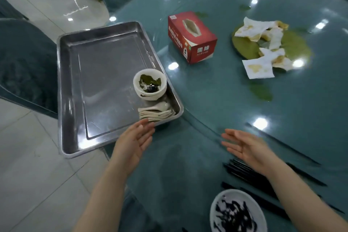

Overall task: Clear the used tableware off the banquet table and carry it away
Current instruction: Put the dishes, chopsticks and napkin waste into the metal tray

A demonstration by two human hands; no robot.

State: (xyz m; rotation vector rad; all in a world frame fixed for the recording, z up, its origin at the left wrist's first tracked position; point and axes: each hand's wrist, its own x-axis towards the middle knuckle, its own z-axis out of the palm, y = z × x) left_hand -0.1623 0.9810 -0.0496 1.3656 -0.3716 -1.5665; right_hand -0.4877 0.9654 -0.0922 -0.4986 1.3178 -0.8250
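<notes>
Inside tray [75, 85]: bowl [149, 85] of scraps, spoons [156, 113].

Cut-offs, occlusions, blur

Plate [237, 213] with dark smears cropped by bottom edge; black chopsticks [244, 170] partly under right forearm, count unclear. Spoons [156, 114] stacked in tray [75, 100], number unreadable; left fingertips [145, 124] cover tray's near rim. Tissue box [192, 37] print too blurred. Bowl [150, 85] contents indistinct. Counter [216, 100] far side cropped.
</notes>
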